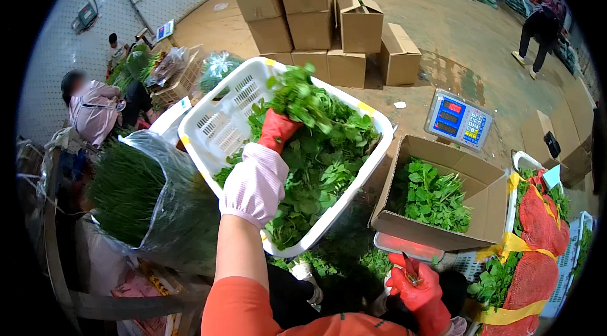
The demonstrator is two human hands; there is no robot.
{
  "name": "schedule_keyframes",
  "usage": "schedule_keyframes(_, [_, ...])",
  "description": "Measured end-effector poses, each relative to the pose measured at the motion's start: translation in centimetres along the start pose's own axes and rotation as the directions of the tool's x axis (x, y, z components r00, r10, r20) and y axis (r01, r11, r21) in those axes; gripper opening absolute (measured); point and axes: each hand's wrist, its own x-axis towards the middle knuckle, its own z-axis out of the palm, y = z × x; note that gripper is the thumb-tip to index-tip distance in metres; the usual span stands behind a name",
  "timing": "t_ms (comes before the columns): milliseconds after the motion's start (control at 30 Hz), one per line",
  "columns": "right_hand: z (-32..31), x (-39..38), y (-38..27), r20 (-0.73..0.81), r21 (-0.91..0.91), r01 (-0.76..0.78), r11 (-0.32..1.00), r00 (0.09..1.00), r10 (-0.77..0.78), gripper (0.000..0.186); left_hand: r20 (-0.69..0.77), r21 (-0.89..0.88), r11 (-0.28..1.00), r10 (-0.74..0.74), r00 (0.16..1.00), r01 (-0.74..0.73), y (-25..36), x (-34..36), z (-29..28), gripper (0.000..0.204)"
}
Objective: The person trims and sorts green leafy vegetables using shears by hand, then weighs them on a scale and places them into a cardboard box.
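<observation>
My left hand [278,130], in a red glove with a pink checked sleeve cover, reaches into a white plastic crate [218,122]. Its fingers are closed on a bunch of leafy greens [301,101], lifted over the loose greens [316,165] that fill much of the crate. Low on the right, my right hand [425,292], also red-gloved, is closed around a small knife [411,268] with a dark, pointed blade; the handle is hidden in the fist. Just beyond it, an open cardboard box [436,233] with bunched greens [435,200] rests on a scale platform [408,245].
Behind the box stands a scale display [458,119]. Stacked cartons [310,7] stand beyond the crate. At left is a clear bag of thin green stalks [129,187]; at right, red mesh-covered crates [537,235]. One person [98,108] sits at left; another [544,20] bends far right.
</observation>
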Motion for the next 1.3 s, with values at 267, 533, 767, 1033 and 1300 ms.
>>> schedule_keyframes(267, [0.3,-0.6,1.0,0.062,0.056,0.099,0.994,0.993,-0.102,0.029,-0.020,-0.366,0.898,-0.272,0.962,0.246,6.2,-2.6,-11.4,0.033])
schedule_keyframes(533, [4.2,-0.1,-0.7,0.123,0.349,0.336,0.875,0.909,-0.398,0.061,0.312,-0.366,0.839,-0.296,0.903,0.402,14.8,-15.3,-9.9,0.023])
schedule_keyframes(767, [5.4,0.6,-0.1,0.326,0.224,0.108,0.969,0.928,-0.179,0.079,0.730,-0.397,0.602,-0.251,0.636,0.693,22.4,-24.3,-3.7,0.044])
schedule_keyframes(1033, [5.4,1.1,5.2,0.191,-0.128,0.112,0.985,0.978,-0.086,0.060,0.743,-0.563,0.384,-0.153,0.651,0.732,24.1,-25.7,-2.5,0.047])
schedule_keyframes(1300, [7.5,0.3,7.4,0.357,-0.060,0.374,0.926,0.874,-0.330,0.080,0.481,-0.622,0.531,-0.320,0.816,0.575,19.6,-30.2,1.2,0.051])
